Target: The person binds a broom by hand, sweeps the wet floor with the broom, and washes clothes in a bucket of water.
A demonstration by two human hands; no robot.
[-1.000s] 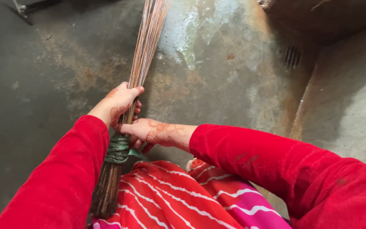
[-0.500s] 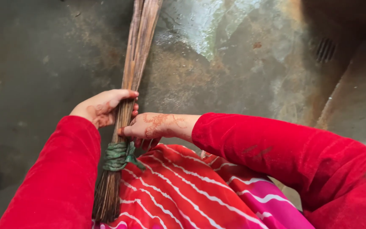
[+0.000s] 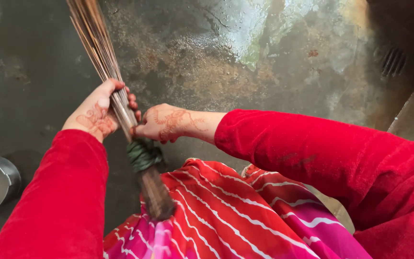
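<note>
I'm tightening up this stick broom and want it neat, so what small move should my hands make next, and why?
Probably slide the right hand down onto the green cord binding and snug it, since that hand pinches the broom sticks just above the wrap. The left hand already grips the bundle higher up, steadying it, and the butt end rests on the striped cloth.

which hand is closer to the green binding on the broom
The right hand: it grips the bundle of thin brown broom sticks just above the green cord binding, while the left hand holds the sticks higher up.
</note>
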